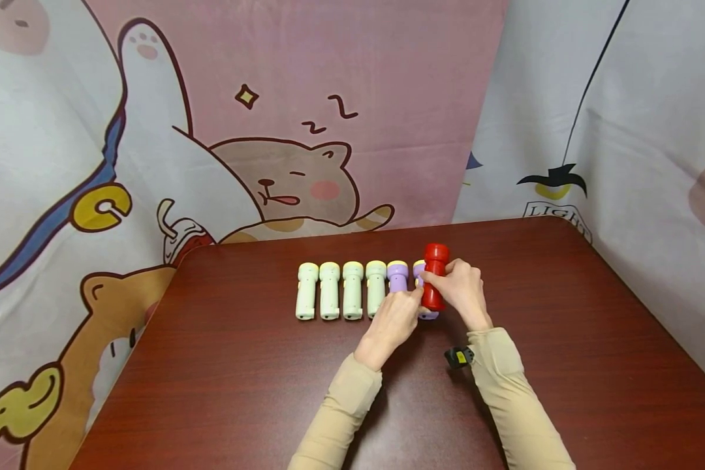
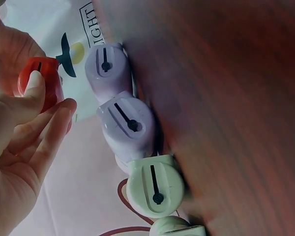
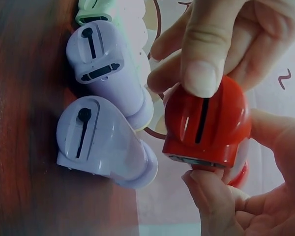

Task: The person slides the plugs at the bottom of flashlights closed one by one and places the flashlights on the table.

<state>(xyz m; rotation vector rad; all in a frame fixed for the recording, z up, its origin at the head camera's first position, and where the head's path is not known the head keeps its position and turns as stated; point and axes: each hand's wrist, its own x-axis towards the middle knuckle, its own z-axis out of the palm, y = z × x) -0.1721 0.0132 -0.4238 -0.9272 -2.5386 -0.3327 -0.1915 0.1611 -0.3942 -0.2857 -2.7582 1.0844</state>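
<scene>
A red flashlight (image 1: 435,277) is held above the right end of a flashlight row, its end with a black slot facing the wrist cameras. My right hand (image 1: 465,290) grips it from the right side, thumb and fingers around the body. My left hand (image 1: 395,320) holds its near end, the thumb pressed over the slot and the fingers along the side. Below and left of it are two purple flashlights, one (image 1: 397,275) plainly visible and the other (image 3: 96,140) partly hidden behind the red one in the head view.
Several pale green flashlights (image 1: 329,290) lie side by side left of the purple ones on the dark wooden table (image 1: 229,365). A black device (image 1: 459,357) is at the right wrist. A cartoon-printed cloth (image 1: 411,98) hangs behind the table.
</scene>
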